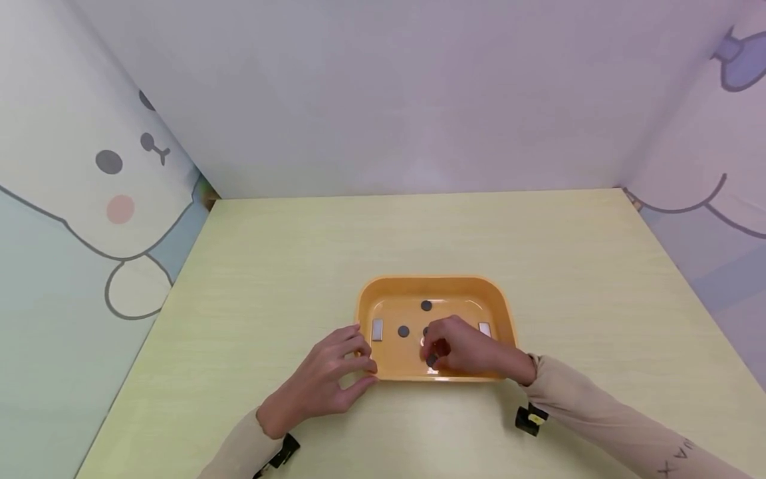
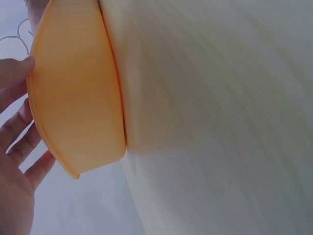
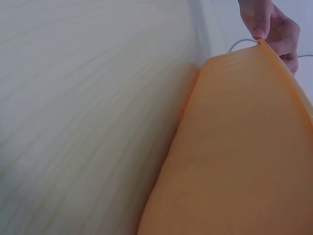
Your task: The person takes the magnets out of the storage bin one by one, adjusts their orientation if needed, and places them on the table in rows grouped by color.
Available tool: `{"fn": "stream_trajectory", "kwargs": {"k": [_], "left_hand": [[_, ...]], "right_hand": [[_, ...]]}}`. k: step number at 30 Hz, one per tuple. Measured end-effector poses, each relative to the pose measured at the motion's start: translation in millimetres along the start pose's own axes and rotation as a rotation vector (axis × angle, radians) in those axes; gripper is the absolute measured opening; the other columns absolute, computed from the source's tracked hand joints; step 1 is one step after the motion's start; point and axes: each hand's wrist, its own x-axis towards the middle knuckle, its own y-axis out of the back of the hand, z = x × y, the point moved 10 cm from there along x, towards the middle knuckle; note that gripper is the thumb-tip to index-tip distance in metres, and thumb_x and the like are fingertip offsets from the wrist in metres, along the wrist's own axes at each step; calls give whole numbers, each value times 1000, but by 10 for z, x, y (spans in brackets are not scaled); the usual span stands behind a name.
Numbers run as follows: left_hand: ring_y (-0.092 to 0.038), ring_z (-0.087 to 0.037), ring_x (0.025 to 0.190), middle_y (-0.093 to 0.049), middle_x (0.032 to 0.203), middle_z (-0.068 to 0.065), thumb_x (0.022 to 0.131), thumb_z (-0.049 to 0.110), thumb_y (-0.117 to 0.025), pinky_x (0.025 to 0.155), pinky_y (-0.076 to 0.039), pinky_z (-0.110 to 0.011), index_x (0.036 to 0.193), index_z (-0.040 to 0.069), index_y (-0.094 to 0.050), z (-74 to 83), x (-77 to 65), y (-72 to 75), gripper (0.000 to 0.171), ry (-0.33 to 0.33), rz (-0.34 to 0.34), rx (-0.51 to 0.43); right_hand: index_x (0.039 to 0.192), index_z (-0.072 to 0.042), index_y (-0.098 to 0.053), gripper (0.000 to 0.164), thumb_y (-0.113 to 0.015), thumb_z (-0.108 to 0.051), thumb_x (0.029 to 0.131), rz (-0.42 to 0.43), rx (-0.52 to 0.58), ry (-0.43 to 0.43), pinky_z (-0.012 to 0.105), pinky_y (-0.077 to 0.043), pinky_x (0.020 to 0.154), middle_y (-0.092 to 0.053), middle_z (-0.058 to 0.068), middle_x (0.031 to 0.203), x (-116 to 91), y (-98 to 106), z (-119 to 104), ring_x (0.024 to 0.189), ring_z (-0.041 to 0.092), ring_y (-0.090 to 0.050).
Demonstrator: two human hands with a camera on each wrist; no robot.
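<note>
An orange-yellow tray [image 1: 437, 285] with rounded corners stands on the table. My left hand [image 1: 332, 372] is at its near left corner; thumb and fingertips grip the rim, as the left wrist view shows with the tray's outer wall [image 2: 73, 93]. Inside the tray, my right hand [image 1: 463, 346] has its fingers curled downward, pinching a dark round disc [image 1: 431, 360] low over the tray floor. Two more dark discs lie in plain sight, a far disc [image 1: 426, 305] and a left disc [image 1: 403, 331]. Another disc [image 1: 425, 330] is partly covered by the right fingers.
Inside the tray, a pale rectangular piece [image 1: 377, 330] lies by the left wall and a similar piece [image 1: 485, 328] by the right, partly behind the right hand. The light wooden table [image 1: 269, 266] meets a plain panel [image 1: 419, 100] at the back and cartoon-printed panels at both sides.
</note>
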Motion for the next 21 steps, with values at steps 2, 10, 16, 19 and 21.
{"fn": "stream_trajectory", "kwargs": {"k": [2,10,16,19,21], "left_hand": [[-55,-12,84,-58,82,5,73,19,-77,101,-42,-44,75,17,-68,1,3,1,9,1,-2,2],[-54,-13,85,-57,82,5,73,18,-78,101,-42,-45,75,17,-68,9,15,-3,10,-7,-9,5],[-54,-13,85,-57,82,4,72,17,-78,101,-42,-45,75,17,-68,10,9,0,11,-6,1,-3],[-55,-13,84,-57,82,4,72,17,-78,101,-42,-45,75,17,-67,14,10,6,11,-5,3,-5],[-55,-12,84,-57,82,5,73,17,-78,101,-42,-45,76,18,-67,13,10,6,11,-1,0,-4]], "right_hand": [[77,-13,-70,23,-72,9,73,7,-20,-9,21,-50,57,-59,-7,74,-2,1,-8,65,8,-53],[74,-14,-69,26,-68,12,69,40,-104,6,19,-45,55,-57,-7,71,-29,21,-106,65,10,-52],[76,-13,-70,25,-67,11,71,26,-80,29,20,-47,56,-58,-7,73,-30,10,-103,67,10,-52],[79,-12,-71,22,-69,9,73,5,-48,29,22,-50,59,-59,-7,76,-28,-1,-71,69,10,-54],[82,-11,-72,21,-70,7,73,-8,-34,30,22,-51,60,-60,-7,79,-27,-7,-54,71,10,-55]]}}
